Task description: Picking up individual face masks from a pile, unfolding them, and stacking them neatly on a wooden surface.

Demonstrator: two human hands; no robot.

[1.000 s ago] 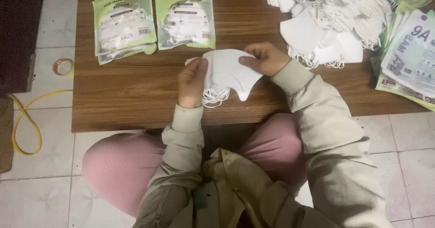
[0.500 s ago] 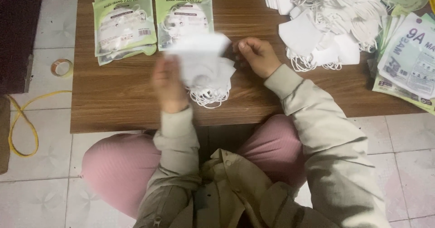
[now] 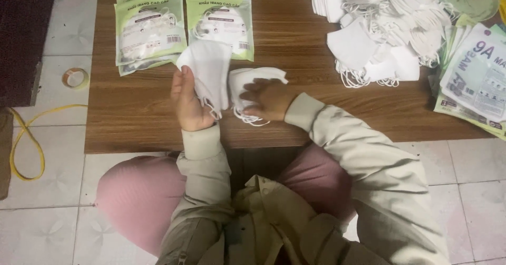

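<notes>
My left hand [image 3: 188, 102] holds a white face mask [image 3: 210, 71] upright above the low wooden table [image 3: 132, 117], thumb along its left edge. My right hand [image 3: 268, 97] rests palm down on a small stack of white masks [image 3: 252, 80] lying on the table just right of the held one; their ear loops [image 3: 247, 118] spill toward me. Two green-and-white mask packets [image 3: 150, 29] [image 3: 221, 17] lie side by side behind my left hand.
A large heap of loose white masks [image 3: 385, 22] fills the table's back right. Printed packets [image 3: 474, 75] are stacked at the right edge. On the tiled floor at left are a tape roll [image 3: 75, 78] and a yellow cord [image 3: 26, 138]. My knees sit under the table's near edge.
The masks held in both hands have been parted: my left hand lifted one away to the left, while my right hand pressed the others down on the table.
</notes>
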